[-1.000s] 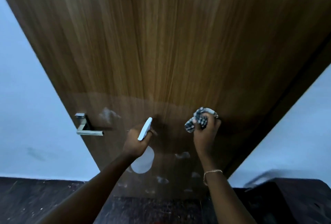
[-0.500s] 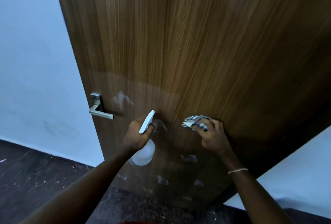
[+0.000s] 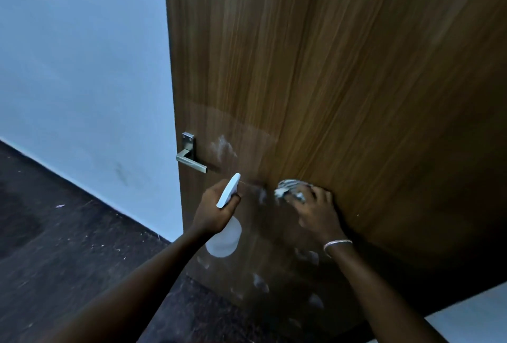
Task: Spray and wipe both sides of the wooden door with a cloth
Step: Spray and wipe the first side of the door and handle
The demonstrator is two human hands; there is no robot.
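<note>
The wooden door (image 3: 329,82) fills the upper right of the head view, with white spray patches near the handle and lower down. My left hand (image 3: 215,212) grips a white spray bottle (image 3: 226,230), its nozzle pointed at the door just right of the handle. My right hand (image 3: 315,209) presses a checked cloth (image 3: 288,187) against the door, fingers curled over it. The cloth sits right beside a wet patch in front of the nozzle.
A metal lever handle (image 3: 190,157) sticks out at the door's left edge. A pale blue wall (image 3: 82,68) stands to the left, above a dark speckled floor (image 3: 68,260). A pale wall strip (image 3: 472,312) shows at the bottom right.
The view has swung left, so the door edge and handle sit further right in frame. My right hand turned and flattened the cloth onto the door, moving slightly toward the bottle.
</note>
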